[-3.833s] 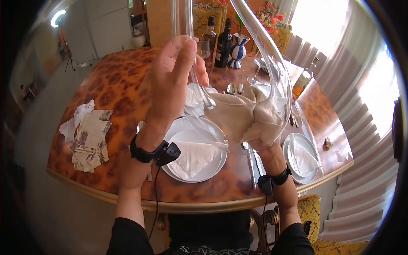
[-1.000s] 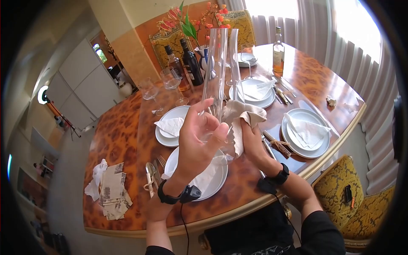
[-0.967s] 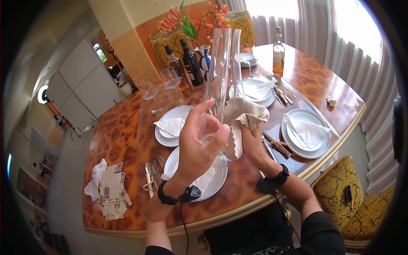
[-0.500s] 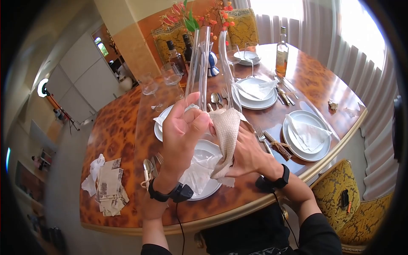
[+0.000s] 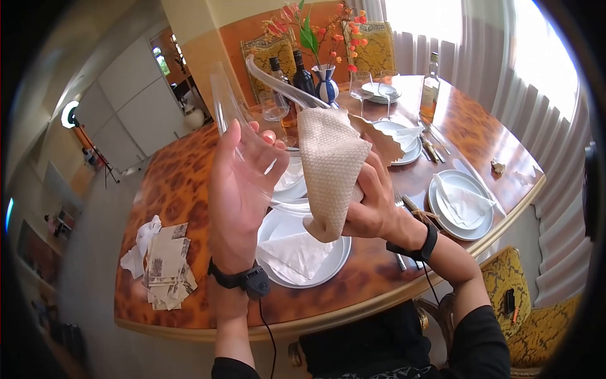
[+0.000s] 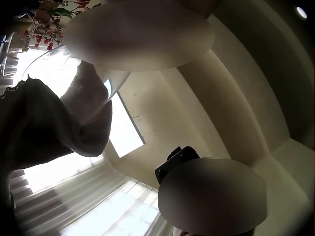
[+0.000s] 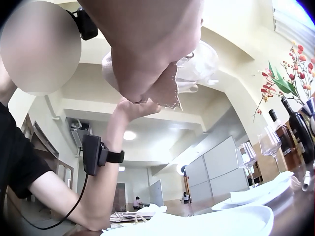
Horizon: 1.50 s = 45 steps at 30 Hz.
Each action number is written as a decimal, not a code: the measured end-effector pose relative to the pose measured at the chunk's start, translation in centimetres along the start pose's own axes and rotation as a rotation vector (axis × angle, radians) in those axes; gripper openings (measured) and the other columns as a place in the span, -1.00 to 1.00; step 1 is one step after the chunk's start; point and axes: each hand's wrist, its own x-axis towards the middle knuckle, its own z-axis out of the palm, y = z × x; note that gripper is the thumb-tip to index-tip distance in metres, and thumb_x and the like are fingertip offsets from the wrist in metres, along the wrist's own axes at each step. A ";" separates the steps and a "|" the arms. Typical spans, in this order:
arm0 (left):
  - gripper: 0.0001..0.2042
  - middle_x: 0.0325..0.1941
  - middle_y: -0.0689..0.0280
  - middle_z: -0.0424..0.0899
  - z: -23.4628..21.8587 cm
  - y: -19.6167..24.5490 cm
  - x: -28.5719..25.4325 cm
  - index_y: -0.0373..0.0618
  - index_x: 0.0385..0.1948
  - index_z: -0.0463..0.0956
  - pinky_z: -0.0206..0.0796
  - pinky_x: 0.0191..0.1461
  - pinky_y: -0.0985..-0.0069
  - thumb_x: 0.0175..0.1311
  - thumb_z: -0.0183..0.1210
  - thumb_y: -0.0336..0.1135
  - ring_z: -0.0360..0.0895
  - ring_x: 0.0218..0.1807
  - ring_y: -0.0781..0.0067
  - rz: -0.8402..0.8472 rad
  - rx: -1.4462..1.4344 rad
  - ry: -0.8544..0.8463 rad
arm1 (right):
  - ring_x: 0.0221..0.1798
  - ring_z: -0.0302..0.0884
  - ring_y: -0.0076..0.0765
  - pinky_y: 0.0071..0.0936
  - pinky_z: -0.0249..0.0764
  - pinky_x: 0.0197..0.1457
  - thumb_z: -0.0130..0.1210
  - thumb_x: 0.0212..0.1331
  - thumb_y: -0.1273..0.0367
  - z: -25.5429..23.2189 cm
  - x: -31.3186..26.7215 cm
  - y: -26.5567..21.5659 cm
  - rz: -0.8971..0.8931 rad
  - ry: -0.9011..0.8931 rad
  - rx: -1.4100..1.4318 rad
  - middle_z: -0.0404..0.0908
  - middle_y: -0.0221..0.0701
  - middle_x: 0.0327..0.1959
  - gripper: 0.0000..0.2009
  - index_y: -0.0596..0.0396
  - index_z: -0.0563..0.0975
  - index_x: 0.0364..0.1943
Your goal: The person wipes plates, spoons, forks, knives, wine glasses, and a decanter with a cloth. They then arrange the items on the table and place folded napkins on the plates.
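A clear glass decanter (image 5: 278, 84) with two tall curved necks is held up over the table, tilted. My left hand (image 5: 243, 183) holds the glass from the left, thumb up and fingers curled against it. My right hand (image 5: 375, 205) grips a beige textured cloth (image 5: 331, 164) against the right side of the decanter, around the base of the curved neck. The cloth hangs over and hides part of the glass. In the left wrist view the cloth (image 6: 49, 128) shows dark against the window. From the right wrist, the right hand (image 7: 152, 49) covers much of the decanter (image 7: 199, 66).
Below the hands lies a white plate (image 5: 346, 252) with a folded napkin (image 5: 297, 256). Another plate setting (image 5: 464, 234) is at right. Printed paper napkins (image 5: 167, 265) lie at left. Wine glasses (image 5: 273, 107), dark bottles (image 5: 303, 79), a blue-and-white vase (image 5: 326, 85) and a whisky bottle (image 5: 430, 88) stand behind.
The decanter has tipped from upright, its necks now leaning left. The right hand has brought the cloth up and over the glass. The left hand has turned palm-up and shifted left.
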 end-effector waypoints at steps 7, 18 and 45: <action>-0.63 0.13 -0.04 0.55 1.6 -0.7 -1.2 -0.17 -0.08 0.51 0.27 0.29 0.17 0.47 -0.10 -0.05 0.48 0.17 0.08 0.105 -0.029 -0.257 | 0.14 0.40 0.30 0.08 0.41 0.12 0.43 -0.20 0.13 0.3 0.4 -0.5 0.180 -0.005 0.119 0.38 0.02 0.16 -0.42 0.06 0.54 -0.03; -0.52 0.11 0.17 0.55 1.2 -2.7 -0.8 -0.17 0.09 0.40 0.30 0.28 0.34 0.54 -0.28 0.05 0.49 0.17 0.34 0.077 0.211 -0.101 | 0.29 0.33 0.02 0.08 0.12 0.37 0.23 -0.17 0.30 -0.7 4.2 -3.0 0.122 -0.336 0.041 0.46 -0.33 0.20 -0.40 -0.17 0.51 0.16; -0.62 -0.36 0.11 0.63 3.4 -6.9 -0.7 -0.24 -0.29 0.49 0.16 0.33 0.09 -0.08 0.35 -0.18 0.58 -0.10 0.19 0.703 2.467 -0.974 | -0.29 0.65 0.04 -0.13 0.55 -0.17 0.23 -0.07 0.17 -9.7 4.5 3.8 0.517 -1.411 0.080 0.67 -0.13 -0.39 -0.67 0.08 0.61 -0.26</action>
